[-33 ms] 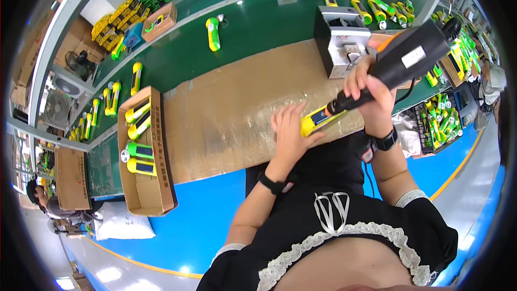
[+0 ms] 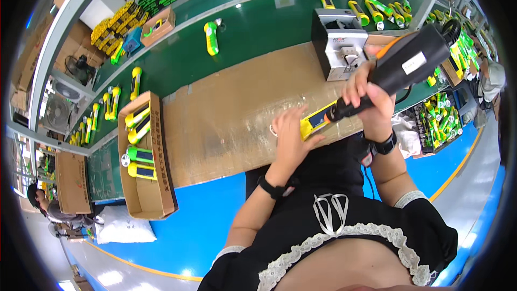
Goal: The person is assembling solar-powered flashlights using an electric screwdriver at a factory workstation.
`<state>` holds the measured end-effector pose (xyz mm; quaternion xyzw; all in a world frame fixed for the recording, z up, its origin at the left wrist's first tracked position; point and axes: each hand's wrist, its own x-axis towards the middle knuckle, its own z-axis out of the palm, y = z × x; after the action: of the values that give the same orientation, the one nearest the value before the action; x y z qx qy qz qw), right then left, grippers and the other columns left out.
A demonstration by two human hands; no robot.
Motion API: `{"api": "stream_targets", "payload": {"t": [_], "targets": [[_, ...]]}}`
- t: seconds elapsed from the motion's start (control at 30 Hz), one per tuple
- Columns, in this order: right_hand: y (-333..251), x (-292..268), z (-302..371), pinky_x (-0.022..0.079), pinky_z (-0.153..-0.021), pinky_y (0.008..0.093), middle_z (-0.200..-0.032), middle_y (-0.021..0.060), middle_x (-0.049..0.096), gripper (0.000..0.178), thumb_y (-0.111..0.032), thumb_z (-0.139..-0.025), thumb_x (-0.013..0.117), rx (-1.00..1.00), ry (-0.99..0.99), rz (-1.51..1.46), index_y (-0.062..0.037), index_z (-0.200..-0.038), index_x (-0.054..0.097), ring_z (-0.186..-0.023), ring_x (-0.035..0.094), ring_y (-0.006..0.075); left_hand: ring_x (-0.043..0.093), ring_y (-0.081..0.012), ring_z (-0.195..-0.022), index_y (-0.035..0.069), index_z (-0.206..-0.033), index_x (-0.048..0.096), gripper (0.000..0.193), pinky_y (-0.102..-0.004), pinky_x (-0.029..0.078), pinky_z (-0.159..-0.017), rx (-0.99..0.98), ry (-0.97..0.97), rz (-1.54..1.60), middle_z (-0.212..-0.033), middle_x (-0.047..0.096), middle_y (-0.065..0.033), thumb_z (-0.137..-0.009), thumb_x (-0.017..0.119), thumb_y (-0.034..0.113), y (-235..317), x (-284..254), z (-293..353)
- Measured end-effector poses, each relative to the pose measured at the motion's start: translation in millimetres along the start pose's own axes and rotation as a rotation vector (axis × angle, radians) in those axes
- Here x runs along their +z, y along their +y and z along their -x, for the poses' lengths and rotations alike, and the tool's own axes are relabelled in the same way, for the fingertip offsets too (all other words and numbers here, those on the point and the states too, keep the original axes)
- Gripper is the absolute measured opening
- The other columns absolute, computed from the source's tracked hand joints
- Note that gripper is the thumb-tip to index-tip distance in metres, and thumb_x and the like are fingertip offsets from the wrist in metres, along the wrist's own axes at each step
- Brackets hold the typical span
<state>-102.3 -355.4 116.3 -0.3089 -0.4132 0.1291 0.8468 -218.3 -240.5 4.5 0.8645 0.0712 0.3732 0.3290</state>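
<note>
My left hand (image 2: 292, 136) grips the round end of a yellow flashlight (image 2: 307, 127) with a dark flat panel, low over the cardboard sheet (image 2: 231, 121). Its thumb lies along the near side, fingers on the far side. Wrapped round the neck of a black electric screwdriver (image 2: 406, 62) with an orange stripe is my right hand (image 2: 370, 97). The tool slants down leftward, its orange-ringed tip against or just over the flashlight's panel side; exact contact is hard to tell. A small pale ring shows beside my left fingertips.
An open carton (image 2: 144, 194) with several flashlights stands left. Behind my right hand is a grey-black machine (image 2: 340, 43). More flashlights lie on the green bench (image 2: 177, 70), and a black crate (image 2: 441, 121) full of them stands at right. A person sits far left.
The screwdriver tip sits slightly lower over the flashlight. My left hand has shifted a little, and a pale ring now shows beside its fingertips. Both grips stay the same.
</note>
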Motion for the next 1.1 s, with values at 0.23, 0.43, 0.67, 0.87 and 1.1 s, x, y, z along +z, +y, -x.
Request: {"api": "stream_targets", "payload": {"t": [0.23,0.43,0.67,0.87,1.1], "targets": [[-36,-12,28,0.047,-0.048,0.0313,-0.066,0.0039,0.047,0.066,-0.010,-0.075,0.064,-0.002,0.102,-0.151,-0.0032,-0.131,0.030,-0.049,0.050,0.0167,0.056,-0.0283,-0.071,0.001,-0.076,0.061,0.002,-0.0345,0.045,-0.065,0.184,-0.392,0.354,-0.075,0.060,-0.0096,-0.075,0.063,0.000,41,-1,-14],[-55,-37,65,0.047,-0.055,0.0310,-0.064,0.0064,0.050,0.066,-0.008,-0.074,0.068,0.059,0.144,-0.115,-0.0019,-0.128,0.030,-0.055,0.053,0.0174,0.059,-0.0218,-0.068,0.001,-0.089,0.067,0.009,-0.0316,0.046,-0.064,0.027,-0.646,0.471,-0.069,0.061,-0.0077,-0.082,0.062,0.006,48,15,1],[-62,-83,95,0.042,-0.059,0.0228,-0.070,0.0055,0.057,0.057,0.004,-0.069,0.066,0.160,0.230,0.419,0.0028,-0.121,0.041,-0.063,0.053,0.0099,0.063,-0.0174,-0.068,0.006,-0.092,0.069,0.014,-0.0300,0.049,-0.064,0.063,-0.581,-0.095,-0.073,0.067,-0.0080,-0.086,0.057,0.012,29,14,-107],[-38,-85,97,0.043,-0.062,0.0227,-0.072,0.0046,0.057,0.060,0.004,-0.068,0.068,0.185,0.313,0.417,0.0047,-0.120,0.039,-0.063,0.053,0.0085,0.062,-0.0203,-0.059,0.001,-0.091,0.067,0.015,-0.0307,0.048,-0.056,0.190,-0.233,-0.060,-0.068,0.065,-0.0116,-0.085,0.059,0.012,9,84,-250],[-38,-95,107,0.043,-0.061,0.0215,-0.072,0.0031,0.058,0.060,0.005,-0.067,0.067,0.194,0.291,0.536,0.0054,-0.121,0.040,-0.064,0.054,0.0080,0.059,-0.0330,-0.090,0.002,-0.093,0.061,0.016,-0.0384,0.047,-0.082,0.301,-0.226,-0.075,-0.094,0.062,-0.0170,-0.079,0.063,0.010,-6,85,-208]]}}
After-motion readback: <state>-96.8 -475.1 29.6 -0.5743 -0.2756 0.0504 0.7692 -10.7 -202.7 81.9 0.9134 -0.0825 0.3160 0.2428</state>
